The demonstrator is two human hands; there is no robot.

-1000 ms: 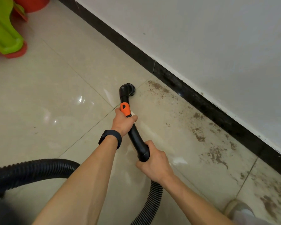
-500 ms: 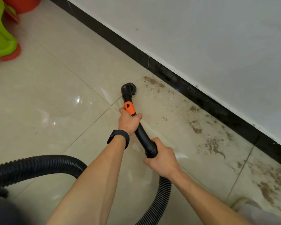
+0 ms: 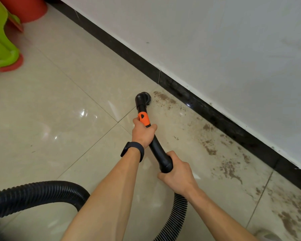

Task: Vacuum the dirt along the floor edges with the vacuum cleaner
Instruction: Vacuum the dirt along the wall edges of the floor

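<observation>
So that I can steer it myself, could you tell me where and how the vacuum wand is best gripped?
Wrap the vacuum wand from above in two places: left hand behind the orange collar, right hand on the thick rear end where the ribbed hose joins. Its round tube slopes down to the nozzle, so spaced grips probably steer best.

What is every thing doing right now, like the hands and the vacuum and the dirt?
left hand: grips the wand below its orange collar.
right hand: grips the wand's rear end by the hose.
nozzle: down on the floor, at the dirt's edge.
dirt: brown patches lying along the black skirting.
hose: looped on the floor.
</observation>
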